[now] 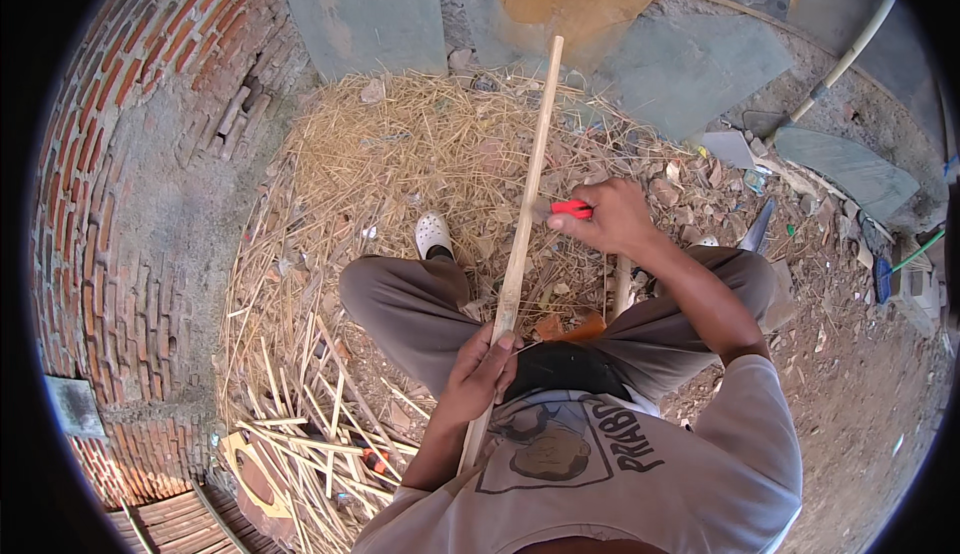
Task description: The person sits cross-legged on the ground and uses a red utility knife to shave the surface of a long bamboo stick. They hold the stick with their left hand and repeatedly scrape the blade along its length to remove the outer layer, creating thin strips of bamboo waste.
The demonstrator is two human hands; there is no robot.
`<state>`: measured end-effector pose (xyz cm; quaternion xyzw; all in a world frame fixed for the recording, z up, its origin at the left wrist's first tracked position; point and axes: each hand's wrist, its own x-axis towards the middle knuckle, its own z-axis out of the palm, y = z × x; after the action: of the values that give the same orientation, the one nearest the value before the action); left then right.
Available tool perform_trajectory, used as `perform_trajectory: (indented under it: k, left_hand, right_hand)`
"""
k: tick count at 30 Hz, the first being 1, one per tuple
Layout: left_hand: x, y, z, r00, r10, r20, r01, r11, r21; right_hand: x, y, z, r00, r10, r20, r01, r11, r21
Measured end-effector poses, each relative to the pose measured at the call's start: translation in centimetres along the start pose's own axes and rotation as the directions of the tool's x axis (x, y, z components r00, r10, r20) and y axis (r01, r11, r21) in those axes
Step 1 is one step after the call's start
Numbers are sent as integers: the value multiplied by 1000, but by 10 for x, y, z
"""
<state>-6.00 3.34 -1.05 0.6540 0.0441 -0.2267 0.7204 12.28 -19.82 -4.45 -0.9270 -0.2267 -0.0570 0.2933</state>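
A long pale bamboo strip [530,169] runs from my lap up toward the far wall. Near its lower end, my left hand [484,366] grips it against my lap. My right hand [610,218] is closed on a red-handled knife [570,210], whose blade meets the strip about halfway along its length. I sit with my knees apart in grey-brown trousers, and one white shoe [433,234] shows between the strip and my left knee.
Dry straw and shavings [400,154] cover the ground ahead. Several cut bamboo slats [310,414] lie at the lower left beside a curved brick wall [130,154]. Grey slabs [690,64] and a long-handled tool [840,64] lie at the upper right.
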Motion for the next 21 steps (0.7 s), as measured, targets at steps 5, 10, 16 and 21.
perform_trajectory:
  k: [5,10,16,21]
  left_hand:
    - [11,12,0,999,-18,-39,18,1000,10]
    - [11,11,4,999,-8,-48,10,999,43]
    - [13,22,11,999,-38,-29,40,997,60]
    - [13,18,13,999,-48,20,48,998,38]
  right_hand:
    - [-18,-32,15,975,-214,65,212,977,35]
    - [-11,-18,22,959,-277,-60,277,961,-18]
    - [12,3,11,997,-41,-67,35,994,-100]
    - [23,28,13,997,32,-71,-40,991,-124]
